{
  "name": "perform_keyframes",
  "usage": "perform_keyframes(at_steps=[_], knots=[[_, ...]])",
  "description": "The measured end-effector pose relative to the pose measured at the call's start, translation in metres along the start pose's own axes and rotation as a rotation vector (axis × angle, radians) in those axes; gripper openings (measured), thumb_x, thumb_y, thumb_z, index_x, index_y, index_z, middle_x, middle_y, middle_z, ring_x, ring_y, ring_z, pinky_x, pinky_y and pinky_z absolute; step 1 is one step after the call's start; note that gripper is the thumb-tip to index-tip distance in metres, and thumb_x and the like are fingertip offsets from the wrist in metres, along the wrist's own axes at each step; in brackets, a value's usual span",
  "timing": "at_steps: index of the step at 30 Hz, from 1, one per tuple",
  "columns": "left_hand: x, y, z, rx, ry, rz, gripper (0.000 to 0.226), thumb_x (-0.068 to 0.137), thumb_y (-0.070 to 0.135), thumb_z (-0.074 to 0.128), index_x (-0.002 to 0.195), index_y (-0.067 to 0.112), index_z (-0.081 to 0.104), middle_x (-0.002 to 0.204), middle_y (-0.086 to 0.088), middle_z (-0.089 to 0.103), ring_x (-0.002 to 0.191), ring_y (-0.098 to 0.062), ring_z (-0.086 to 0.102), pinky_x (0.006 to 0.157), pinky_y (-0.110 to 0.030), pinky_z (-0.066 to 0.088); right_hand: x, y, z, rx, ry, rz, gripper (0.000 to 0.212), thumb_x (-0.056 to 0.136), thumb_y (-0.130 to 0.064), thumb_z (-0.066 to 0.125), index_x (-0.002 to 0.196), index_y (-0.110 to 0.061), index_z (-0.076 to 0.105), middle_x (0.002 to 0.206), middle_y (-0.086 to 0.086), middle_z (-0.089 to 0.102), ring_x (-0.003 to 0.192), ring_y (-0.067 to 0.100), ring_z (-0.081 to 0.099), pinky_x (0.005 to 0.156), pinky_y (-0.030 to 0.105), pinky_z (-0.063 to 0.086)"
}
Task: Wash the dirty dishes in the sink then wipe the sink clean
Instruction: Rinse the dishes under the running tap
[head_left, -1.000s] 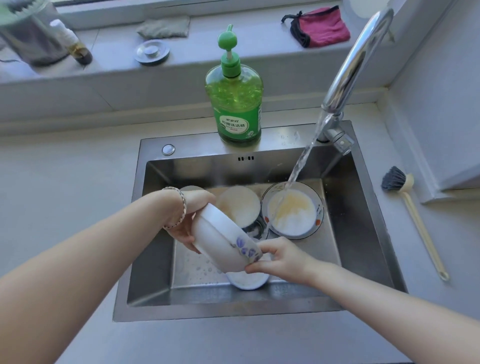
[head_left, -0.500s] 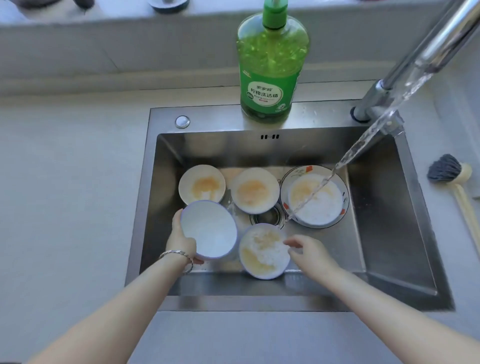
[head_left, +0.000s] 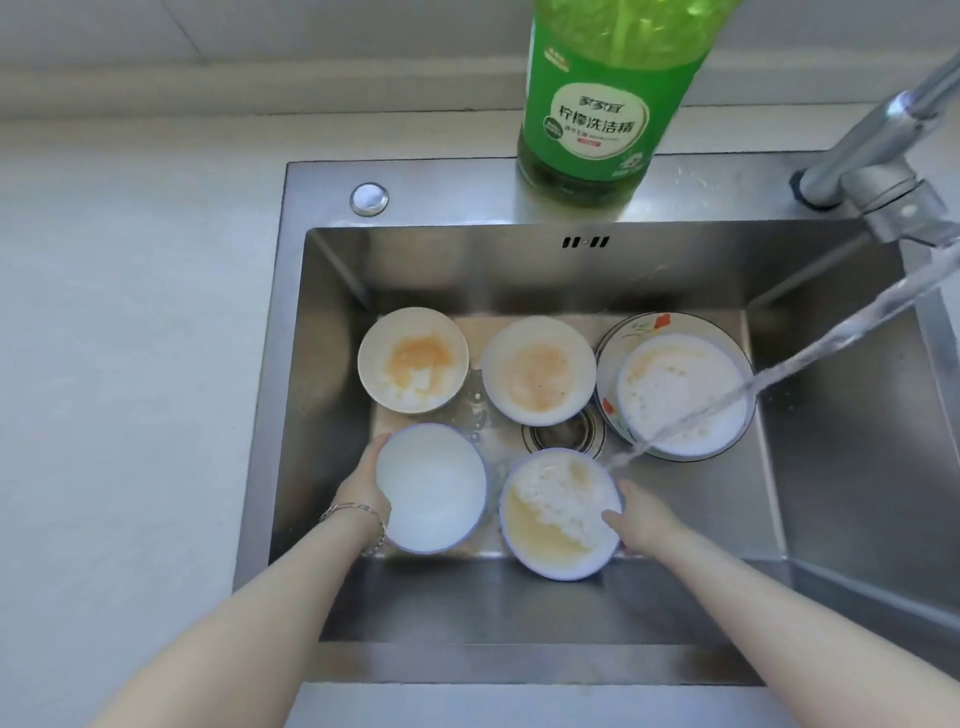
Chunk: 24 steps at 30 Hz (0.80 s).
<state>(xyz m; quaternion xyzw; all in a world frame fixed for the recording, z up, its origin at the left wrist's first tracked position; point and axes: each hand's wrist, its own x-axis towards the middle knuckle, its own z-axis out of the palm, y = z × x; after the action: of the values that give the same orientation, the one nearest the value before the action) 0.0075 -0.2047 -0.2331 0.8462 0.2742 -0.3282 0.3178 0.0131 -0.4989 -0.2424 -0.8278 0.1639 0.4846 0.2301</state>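
In the steel sink (head_left: 322, 332) my left hand (head_left: 363, 491) grips the left rim of a clean white bowl (head_left: 434, 491) at the front left. My right hand (head_left: 641, 517) holds the right rim of a foamy, orange-stained bowl (head_left: 556, 514) beside it, tilted a little. Two more orange-stained bowls (head_left: 413, 358) (head_left: 537, 369) sit at the back. A soapy bowl (head_left: 680, 395) rests on a flower-patterned plate (head_left: 644, 327) at the back right. Water from the faucet (head_left: 883, 156) streams across that bowl and lands by the drain (head_left: 566, 431).
A green dish-soap bottle (head_left: 597, 104) stands on the sink's back ledge, next to a round steel button (head_left: 369, 198). Pale countertop (head_left: 130, 338) runs along the left. The sink's right half is bare steel.
The white bowl has come down from above the sink to the sink floor, upright. My right hand now holds the rim of the foamy bowl. The camera has leaned in closer.
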Motion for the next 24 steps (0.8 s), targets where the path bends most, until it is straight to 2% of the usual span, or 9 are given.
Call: perform_keyframes(at_steps=[3,6,8,10,13,16,20,22,24], knots=[[-0.004,0.0,-0.005,0.151,-0.028,-0.073,0.048,0.089,0.022,0.054,0.135,0.029,0.04,0.12,-0.011,0.053,0.094,-0.027,0.055,0.087,-0.03,0.043,0.003,-0.001,0.0,0.05,0.029,-0.011,0.051,0.09,-0.006,0.045,0.139,-0.015,0.036,0.132,0.014,0.052,0.115,0.035,0.053,0.079,0.034,0.049],[-0.012,0.005,-0.005,0.21,-0.043,-0.04,0.071,0.085,0.003,0.042,0.146,0.029,0.017,0.136,-0.019,0.034,0.118,-0.036,0.043,0.095,-0.036,0.038,-0.004,-0.002,-0.005,0.069,0.057,-0.044,0.049,0.087,-0.005,0.043,0.134,-0.017,0.042,0.127,0.012,0.055,0.111,0.032,0.054,0.087,0.041,0.051],[-0.024,0.015,-0.005,0.235,0.045,0.041,0.066,0.084,0.001,0.043,0.144,0.022,0.025,0.145,-0.017,0.023,0.132,-0.032,0.029,0.103,-0.034,0.031,-0.012,-0.004,-0.011,0.071,0.054,-0.039,0.046,0.087,-0.008,0.043,0.131,-0.018,0.047,0.124,0.012,0.057,0.107,0.031,0.057,0.085,0.043,0.052],[-0.037,0.026,-0.003,0.196,0.004,0.101,0.056,0.087,0.006,0.047,0.14,0.016,0.033,0.146,-0.012,0.027,0.133,-0.027,0.03,0.105,-0.029,0.029,-0.024,-0.006,-0.019,0.072,0.04,-0.007,0.037,0.087,-0.01,0.044,0.123,-0.015,0.052,0.111,0.015,0.062,0.089,0.029,0.064,0.07,0.037,0.057],[-0.06,0.049,0.006,0.123,-0.168,0.073,0.045,0.09,0.014,0.05,0.134,0.018,0.042,0.134,-0.009,0.046,0.119,-0.022,0.048,0.097,-0.023,0.036,-0.045,-0.004,-0.038,0.048,0.015,0.076,0.016,0.085,-0.01,0.045,0.084,-0.004,0.06,0.063,0.01,0.062,0.044,0.018,0.056,0.042,0.024,0.047],[-0.082,0.078,0.019,-0.023,-0.223,0.042,0.036,0.089,0.013,0.051,0.125,0.015,0.052,0.114,-0.006,0.057,0.098,-0.021,0.057,0.084,-0.022,0.042,-0.063,0.003,-0.06,0.052,-0.093,0.184,0.034,0.085,-0.006,0.04,0.053,-0.004,0.051,0.03,0.003,0.047,0.022,0.012,0.036,0.036,0.015,0.03],[-0.111,0.12,0.034,-0.297,-0.289,-0.064,0.004,0.091,0.016,0.051,0.091,0.014,0.055,0.09,-0.01,0.055,0.08,-0.028,0.057,0.071,-0.033,0.052,-0.092,0.007,-0.096,0.132,-0.308,0.35,0.03,0.091,-0.014,0.033,0.064,-0.011,0.045,0.03,-0.001,0.043,0.021,0.005,0.035,0.028,0.01,0.024],[-0.129,0.142,0.035,-0.381,-0.408,-0.179,0.015,0.092,0.028,0.052,0.095,0.014,0.048,0.089,-0.009,0.049,0.069,-0.027,0.057,0.054,-0.031,0.054,-0.103,0.012,-0.114,0.162,-0.422,0.375,0.03,0.09,-0.017,0.032,0.064,-0.015,0.047,0.033,-0.004,0.044,0.023,0.0,0.035,0.028,0.008,0.025],[-0.144,0.159,0.037,-0.443,-0.545,-0.261,0.033,0.09,0.039,0.052,0.106,0.011,0.045,0.096,-0.014,0.052,0.066,-0.029,0.065,0.05,-0.034,0.055,-0.12,0.018,-0.131,0.216,-0.473,0.351,0.03,0.088,-0.016,0.034,0.063,-0.015,0.051,0.036,-0.005,0.044,0.025,0.0,0.034,0.029,0.007,0.025]])
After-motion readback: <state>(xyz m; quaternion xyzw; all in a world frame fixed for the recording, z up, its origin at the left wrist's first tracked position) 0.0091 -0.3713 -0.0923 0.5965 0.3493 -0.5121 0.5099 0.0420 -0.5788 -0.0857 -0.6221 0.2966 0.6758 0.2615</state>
